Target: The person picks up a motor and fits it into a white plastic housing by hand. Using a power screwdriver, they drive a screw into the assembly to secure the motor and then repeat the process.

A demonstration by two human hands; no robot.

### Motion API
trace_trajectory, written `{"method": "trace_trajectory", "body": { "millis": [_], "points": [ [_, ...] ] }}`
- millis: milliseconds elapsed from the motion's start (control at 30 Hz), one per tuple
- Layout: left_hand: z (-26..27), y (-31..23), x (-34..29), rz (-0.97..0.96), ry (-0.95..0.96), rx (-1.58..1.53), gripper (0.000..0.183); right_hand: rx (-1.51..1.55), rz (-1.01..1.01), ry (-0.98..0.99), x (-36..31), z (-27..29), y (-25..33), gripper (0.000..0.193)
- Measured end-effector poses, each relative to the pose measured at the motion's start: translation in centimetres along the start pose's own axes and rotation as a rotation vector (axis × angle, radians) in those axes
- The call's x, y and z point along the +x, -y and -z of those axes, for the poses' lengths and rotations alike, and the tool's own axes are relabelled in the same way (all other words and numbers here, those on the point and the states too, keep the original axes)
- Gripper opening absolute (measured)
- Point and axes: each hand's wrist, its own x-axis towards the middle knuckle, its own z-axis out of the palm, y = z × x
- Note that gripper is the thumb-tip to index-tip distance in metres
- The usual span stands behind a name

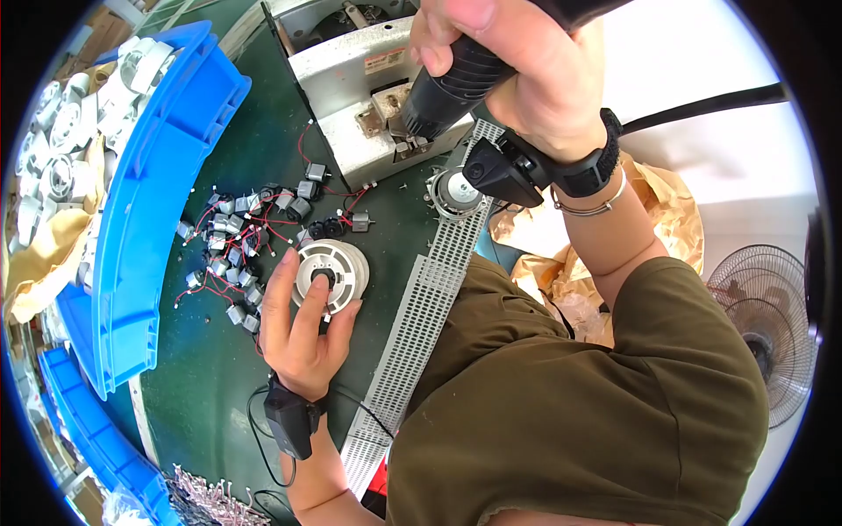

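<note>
Two bare hands are at work over a dark green surface, seen from above the person's head. The left hand lies on a round white plastic housing that sits flat on the surface just in front of the person's chest; its fingers curl around the left rim and the thumb presses near a small dark motor seated in the centre, so the hand is grasping the housing. The right hand is raised higher and clenched tight around the thick black ribbed handle of a press, whose grey metal body stands at the far edge of the surface. Both wrists carry black strapped devices, and the right wrist also has a thin bangle.

Just left of the housing lies a loose heap of small grey motors with red and black wires. Another round part rests beneath the press handle, beside a long strip of perforated grey trunking running diagonally toward the person. Along the left stands a blue plastic crate with more white housings piled behind it. A standing fan is on the right, well apart from the hands.
</note>
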Motion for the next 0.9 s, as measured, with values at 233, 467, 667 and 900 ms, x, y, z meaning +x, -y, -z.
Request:
{"method": "trace_trajectory", "body": {
  "millis": [233,467,667,900],
  "points": [
    [-0.1,-0.1,-0.1,0.015,-0.002,-0.015,0.041,-0.116,-0.166,-0.082,-0.6,-1.0,1.3,0.042],
    [-0.1,0.0,-0.1,0.029,0.0,-0.033,0.04,0.016,-0.096,0.055,-0.6,0.1,0.8,0.044],
    [-0.2,-0.8,0.4,0.063,-0.041,-0.035,0.041,0.785,0.011,0.162,-0.5,-2.3,0.0,0.06],
    [-0.3,-0.6,0.1,0.078,-0.08,-0.04,0.042,0.251,-0.429,-0.054,-1.4,-8.6,2.9,0.034]
  ]
}}
